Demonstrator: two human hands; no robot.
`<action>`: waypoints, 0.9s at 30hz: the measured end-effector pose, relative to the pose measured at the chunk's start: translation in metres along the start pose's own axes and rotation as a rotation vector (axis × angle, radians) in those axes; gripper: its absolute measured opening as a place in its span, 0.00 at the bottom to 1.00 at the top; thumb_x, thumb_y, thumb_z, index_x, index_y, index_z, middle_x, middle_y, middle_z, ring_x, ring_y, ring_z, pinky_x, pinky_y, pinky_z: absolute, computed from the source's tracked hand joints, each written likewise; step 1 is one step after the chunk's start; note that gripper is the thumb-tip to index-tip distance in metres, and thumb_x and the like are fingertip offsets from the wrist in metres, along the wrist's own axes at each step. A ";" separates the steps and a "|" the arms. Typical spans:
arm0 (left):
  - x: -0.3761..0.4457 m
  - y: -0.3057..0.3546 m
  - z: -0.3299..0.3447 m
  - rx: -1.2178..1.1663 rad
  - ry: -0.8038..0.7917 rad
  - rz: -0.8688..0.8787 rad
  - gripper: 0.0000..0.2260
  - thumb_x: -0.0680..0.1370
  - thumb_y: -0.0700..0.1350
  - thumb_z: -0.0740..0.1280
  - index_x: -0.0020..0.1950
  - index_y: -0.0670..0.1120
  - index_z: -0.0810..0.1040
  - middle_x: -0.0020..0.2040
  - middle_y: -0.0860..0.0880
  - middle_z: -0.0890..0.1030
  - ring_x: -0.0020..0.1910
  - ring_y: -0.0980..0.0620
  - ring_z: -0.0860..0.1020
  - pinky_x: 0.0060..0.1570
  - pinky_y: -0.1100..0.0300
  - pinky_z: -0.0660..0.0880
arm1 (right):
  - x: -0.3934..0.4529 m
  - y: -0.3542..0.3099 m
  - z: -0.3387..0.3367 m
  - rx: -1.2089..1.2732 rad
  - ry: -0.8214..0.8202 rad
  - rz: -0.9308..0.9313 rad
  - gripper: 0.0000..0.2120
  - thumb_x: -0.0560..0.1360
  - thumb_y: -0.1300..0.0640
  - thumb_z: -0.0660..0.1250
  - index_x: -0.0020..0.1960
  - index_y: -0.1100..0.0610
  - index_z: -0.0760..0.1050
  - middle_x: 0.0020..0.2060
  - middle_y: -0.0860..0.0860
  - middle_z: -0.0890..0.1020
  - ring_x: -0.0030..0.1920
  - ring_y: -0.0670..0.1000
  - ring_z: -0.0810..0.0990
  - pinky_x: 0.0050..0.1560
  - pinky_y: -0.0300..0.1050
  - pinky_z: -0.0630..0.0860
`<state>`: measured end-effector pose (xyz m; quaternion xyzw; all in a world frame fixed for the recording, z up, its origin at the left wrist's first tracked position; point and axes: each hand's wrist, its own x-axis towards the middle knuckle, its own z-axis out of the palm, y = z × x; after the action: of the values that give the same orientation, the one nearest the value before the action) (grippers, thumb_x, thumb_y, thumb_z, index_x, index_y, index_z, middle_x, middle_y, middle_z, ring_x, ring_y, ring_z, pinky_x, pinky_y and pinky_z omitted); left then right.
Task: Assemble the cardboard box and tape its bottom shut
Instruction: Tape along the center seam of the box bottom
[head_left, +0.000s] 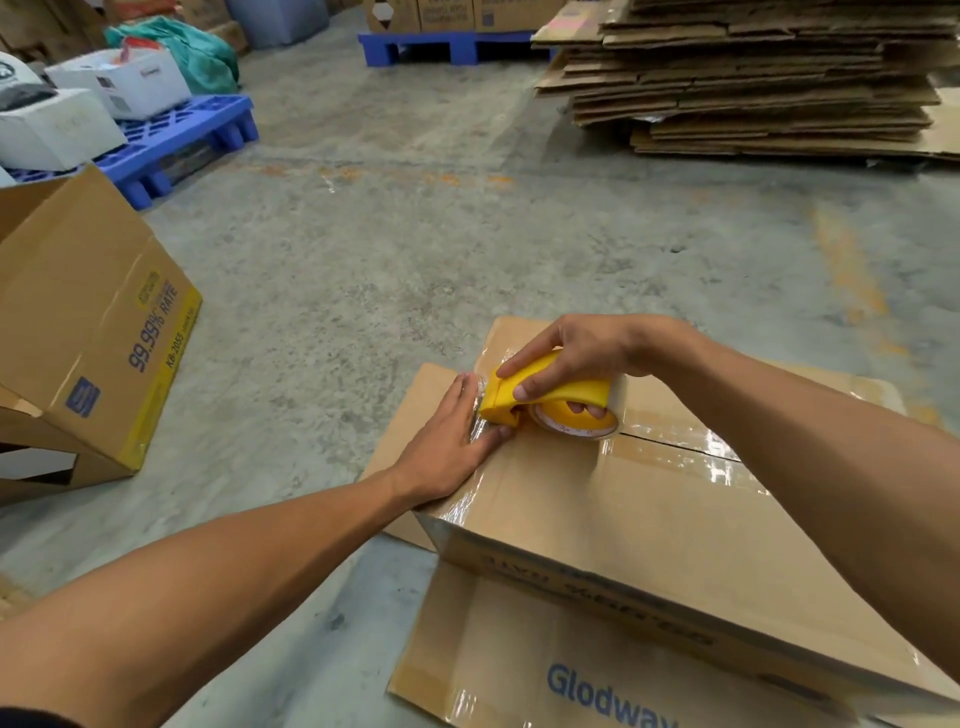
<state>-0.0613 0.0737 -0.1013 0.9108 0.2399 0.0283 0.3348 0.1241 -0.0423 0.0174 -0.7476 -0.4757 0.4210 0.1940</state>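
While the left hand presses flat on the brown cardboard box at lower right, the right hand grips a yellow plastic tape dispenser on its taped seam.

The cardboard box runs off the right and bottom edges, so its far corner and the end of the blue "Glodway" lettering are cut off, and the dark print along its near side is too smeared to read. The right hand covers most of the yellow tape dispenser, whose cutting edge is hidden against the left hand. The tape roll's red print is too small to read.
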 end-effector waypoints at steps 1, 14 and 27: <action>0.000 0.000 0.000 0.008 -0.006 -0.013 0.40 0.78 0.64 0.60 0.81 0.49 0.44 0.81 0.52 0.45 0.79 0.57 0.45 0.74 0.61 0.47 | -0.005 0.002 -0.001 -0.011 0.005 -0.003 0.20 0.67 0.45 0.78 0.58 0.40 0.82 0.52 0.45 0.84 0.50 0.47 0.83 0.50 0.42 0.82; -0.001 0.006 -0.001 0.113 -0.072 0.008 0.38 0.80 0.63 0.55 0.80 0.47 0.40 0.81 0.52 0.42 0.79 0.57 0.42 0.73 0.62 0.43 | -0.148 0.105 -0.037 -0.015 0.071 0.127 0.18 0.68 0.50 0.78 0.57 0.39 0.83 0.54 0.39 0.82 0.49 0.44 0.81 0.41 0.33 0.78; 0.013 0.062 0.004 0.624 -0.037 0.224 0.35 0.79 0.58 0.47 0.80 0.45 0.36 0.79 0.43 0.35 0.77 0.43 0.33 0.75 0.41 0.35 | -0.133 0.102 -0.032 -0.050 0.096 0.169 0.18 0.65 0.46 0.80 0.53 0.36 0.84 0.54 0.45 0.84 0.55 0.51 0.83 0.56 0.48 0.81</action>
<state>-0.0234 0.0363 -0.0673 0.9905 0.1292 -0.0266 0.0389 0.1807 -0.2035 0.0244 -0.8089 -0.4115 0.3875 0.1618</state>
